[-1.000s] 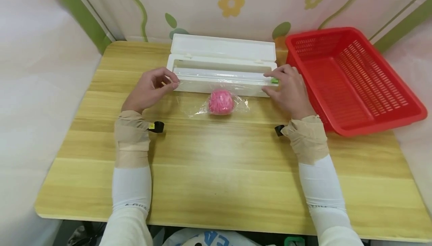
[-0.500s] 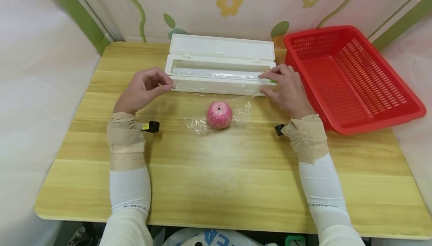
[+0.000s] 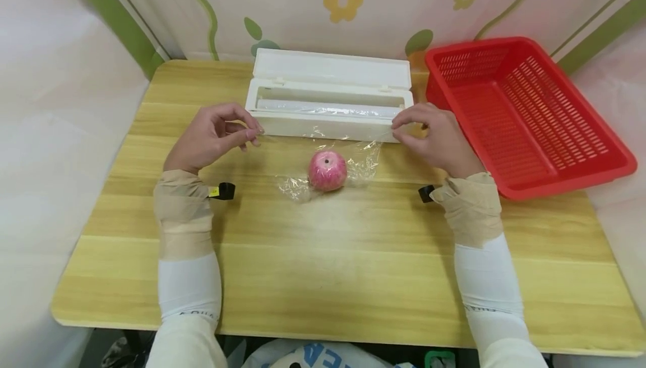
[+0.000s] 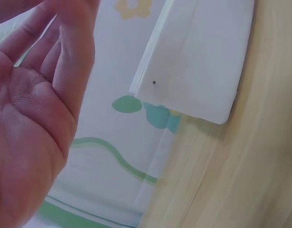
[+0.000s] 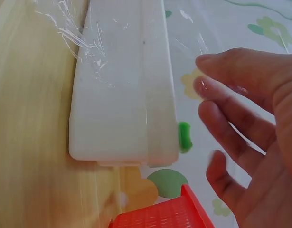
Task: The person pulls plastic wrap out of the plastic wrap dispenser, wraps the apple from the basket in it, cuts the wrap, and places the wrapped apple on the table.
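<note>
A pink apple (image 3: 327, 171) sits on the table with clear cling film (image 3: 364, 161) crumpled around it. Behind it stands a long white cling film dispenser (image 3: 328, 128), lid raised, with the film roll (image 3: 328, 108) inside. My left hand (image 3: 208, 137) pinches the film's edge between thumb and forefinger near the dispenser's left end. At the right end my right hand (image 3: 438, 137) pinches the film too, thumb and forefinger together. In the right wrist view, a green slider (image 5: 184, 137) shows at the box's edge, apart from the fingers. The left wrist view cuts off the left fingertips.
A red plastic basket (image 3: 530, 188) with slotted sides stands at the table's right, close to my right hand. A patterned curtain (image 3: 298, 9) hangs behind the wooden table (image 3: 333, 278).
The apple has rolled toward me, and its dark stem spot now shows. My right hand has left the green slider and shifted slightly right. My left hand has moved a little left.
</note>
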Demonstrator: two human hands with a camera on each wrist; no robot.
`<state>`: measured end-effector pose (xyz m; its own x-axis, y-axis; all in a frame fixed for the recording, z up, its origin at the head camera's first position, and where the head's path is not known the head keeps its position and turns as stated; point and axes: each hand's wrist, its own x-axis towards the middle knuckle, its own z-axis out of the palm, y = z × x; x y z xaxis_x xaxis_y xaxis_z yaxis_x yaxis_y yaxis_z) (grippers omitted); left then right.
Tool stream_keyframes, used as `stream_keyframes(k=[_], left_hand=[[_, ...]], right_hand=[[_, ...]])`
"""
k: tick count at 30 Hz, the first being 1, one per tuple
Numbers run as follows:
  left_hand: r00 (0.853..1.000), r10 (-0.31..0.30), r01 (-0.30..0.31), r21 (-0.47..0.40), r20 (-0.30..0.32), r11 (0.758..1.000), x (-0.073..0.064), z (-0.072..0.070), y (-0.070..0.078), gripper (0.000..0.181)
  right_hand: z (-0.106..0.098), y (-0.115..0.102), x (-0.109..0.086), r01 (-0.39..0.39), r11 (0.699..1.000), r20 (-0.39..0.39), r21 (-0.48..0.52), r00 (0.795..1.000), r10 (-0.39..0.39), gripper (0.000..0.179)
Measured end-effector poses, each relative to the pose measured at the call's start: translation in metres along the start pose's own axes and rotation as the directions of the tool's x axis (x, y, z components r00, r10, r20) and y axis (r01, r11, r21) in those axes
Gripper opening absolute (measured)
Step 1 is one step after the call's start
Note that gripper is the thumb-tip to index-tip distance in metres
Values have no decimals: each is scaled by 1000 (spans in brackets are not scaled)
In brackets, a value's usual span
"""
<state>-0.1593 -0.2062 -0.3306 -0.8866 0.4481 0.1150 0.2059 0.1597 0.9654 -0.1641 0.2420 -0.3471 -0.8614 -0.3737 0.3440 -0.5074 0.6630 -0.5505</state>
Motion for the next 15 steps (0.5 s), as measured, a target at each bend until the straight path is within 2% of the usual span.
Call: stream_keyframes(k=[4,7,11,15], left_hand=[[999,-10,9,20,50,1000,-9,0,4,11],[996,9,-12,33,86,999,-18,-1,7,7],[989,28,-46,118,146,992,-30,-2,8,5],[977,18,-62,201,214,978,-40,1,8,12]], right_hand=[[-5,-2,-10,-11,1000,-13,1,1000,11,11],[-9,-6,-17,-4,1000,-5,-19,1000,4,13],[-16,-12,-27,45,998,24,-52,999,-44,17],[-21,-16,-39,126,990,59,-70,991,-122,23]])
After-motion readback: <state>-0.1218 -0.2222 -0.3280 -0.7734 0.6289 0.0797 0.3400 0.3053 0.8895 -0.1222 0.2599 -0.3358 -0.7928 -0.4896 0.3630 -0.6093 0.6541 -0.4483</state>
